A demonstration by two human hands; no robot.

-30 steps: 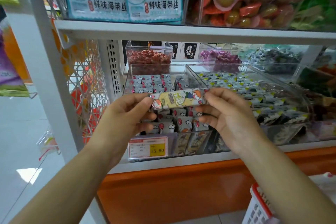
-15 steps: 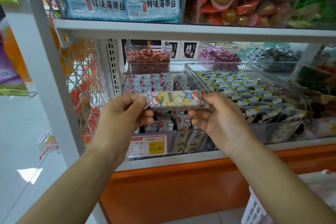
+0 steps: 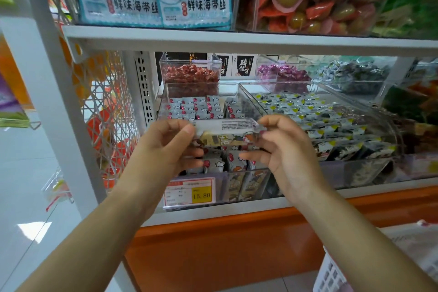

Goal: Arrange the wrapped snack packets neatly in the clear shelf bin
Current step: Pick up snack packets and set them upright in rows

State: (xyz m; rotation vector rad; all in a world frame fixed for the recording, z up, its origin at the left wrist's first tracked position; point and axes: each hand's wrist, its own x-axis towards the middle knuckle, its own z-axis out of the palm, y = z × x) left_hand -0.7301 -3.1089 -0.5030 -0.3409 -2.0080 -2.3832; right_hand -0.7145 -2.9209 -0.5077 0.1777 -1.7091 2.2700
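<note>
The left hand (image 3: 166,147) and right hand (image 3: 284,154) pinch the packet (image 3: 227,136) by its ends — it seems tipped — so turn it flat, then lower it into the bin (image 3: 201,83).

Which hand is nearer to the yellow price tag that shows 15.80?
The left. The left hand is just above the price tag, slightly to its left; the right hand is farther off, up and to its right.

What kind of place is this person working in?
Probably a shop's snack aisle: white metal shelves hold clear plastic bins of wrapped snack packets, a red-and-yellow price tag reading 15.80 fronts one bin, and a white plastic basket stands below.
</note>
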